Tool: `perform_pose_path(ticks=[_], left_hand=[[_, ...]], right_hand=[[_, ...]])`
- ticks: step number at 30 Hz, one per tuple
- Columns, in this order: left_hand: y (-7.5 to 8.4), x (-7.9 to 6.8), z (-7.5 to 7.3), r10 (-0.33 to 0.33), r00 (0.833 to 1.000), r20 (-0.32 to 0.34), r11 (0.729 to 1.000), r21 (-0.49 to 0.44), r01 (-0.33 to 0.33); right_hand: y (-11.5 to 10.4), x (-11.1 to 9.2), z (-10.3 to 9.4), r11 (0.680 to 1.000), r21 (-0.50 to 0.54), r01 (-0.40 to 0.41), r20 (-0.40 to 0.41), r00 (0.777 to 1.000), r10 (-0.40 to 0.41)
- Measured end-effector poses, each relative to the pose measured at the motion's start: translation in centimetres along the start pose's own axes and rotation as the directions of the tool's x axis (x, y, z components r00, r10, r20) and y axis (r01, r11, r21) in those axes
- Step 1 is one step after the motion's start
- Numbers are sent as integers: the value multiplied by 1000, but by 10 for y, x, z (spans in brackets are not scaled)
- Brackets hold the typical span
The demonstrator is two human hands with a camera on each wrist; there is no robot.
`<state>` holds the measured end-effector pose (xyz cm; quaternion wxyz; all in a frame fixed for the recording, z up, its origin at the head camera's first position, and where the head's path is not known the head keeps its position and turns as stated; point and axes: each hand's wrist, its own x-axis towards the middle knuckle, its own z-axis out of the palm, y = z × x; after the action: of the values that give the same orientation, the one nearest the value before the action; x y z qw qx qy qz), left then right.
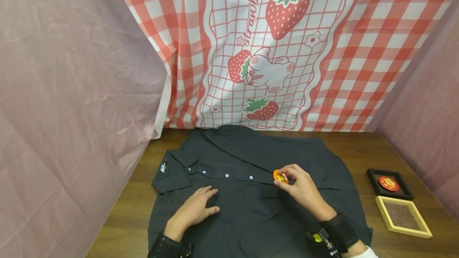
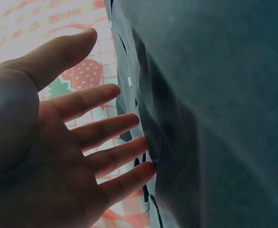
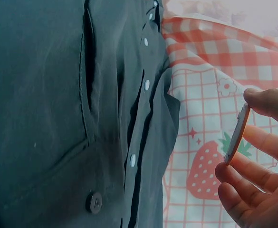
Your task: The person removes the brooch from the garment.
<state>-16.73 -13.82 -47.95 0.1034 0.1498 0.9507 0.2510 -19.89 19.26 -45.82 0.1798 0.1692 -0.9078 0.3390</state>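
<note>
A dark button-up shirt (image 1: pixel 247 214) lies spread on the wooden table, its collar toward the left and a line of pale buttons (image 1: pixel 227 175) across it. In the head view, my right hand (image 1: pixel 303 189) pinches a small round orange badge (image 1: pixel 277 176) with a yellow pattern over the shirt's placket. The right wrist view shows this badge (image 3: pixel 237 134) edge-on between thumb and fingers. My left hand (image 1: pixel 195 208) is over the shirt's front below the buttons, fingers spread and holding nothing. In the left wrist view, the left hand's fingertips (image 2: pixel 138 121) are close to the dark cloth.
At the table's right side are a black frame (image 1: pixel 373 182) holding a round red piece with a yellow design, and a light wooden frame (image 1: pixel 405 229). A red-and-white strawberry cloth (image 1: pixel 322 102) hangs at the back. Pinkish curtains (image 1: pixel 79 90) flank the table (image 1: pixel 123 210).
</note>
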Motion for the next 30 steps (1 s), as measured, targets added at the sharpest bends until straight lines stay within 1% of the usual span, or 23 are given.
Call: perform_pose_path(ticks=[8, 17, 22, 30], left_hand=[[0, 0, -1, 6, 1000, -4, 1000, 5, -6], [0, -1, 0, -4, 1000, 3, 1000, -4, 4], [-1, 0, -1, 4, 1000, -1, 1000, -1, -4], [-1, -1, 0, 2, 1000, 15, 1000, -8, -2]], right_hand=[[4, -4, -6, 1000, -28, 2, -39, 999, -3], [6, -6, -14, 999, -45, -27, -17, 1000, 26], [8, -8, -19, 998, -51, -26, -37, 999, 24], [12, -11, -25, 998, -45, -33, -66, 997, 30]])
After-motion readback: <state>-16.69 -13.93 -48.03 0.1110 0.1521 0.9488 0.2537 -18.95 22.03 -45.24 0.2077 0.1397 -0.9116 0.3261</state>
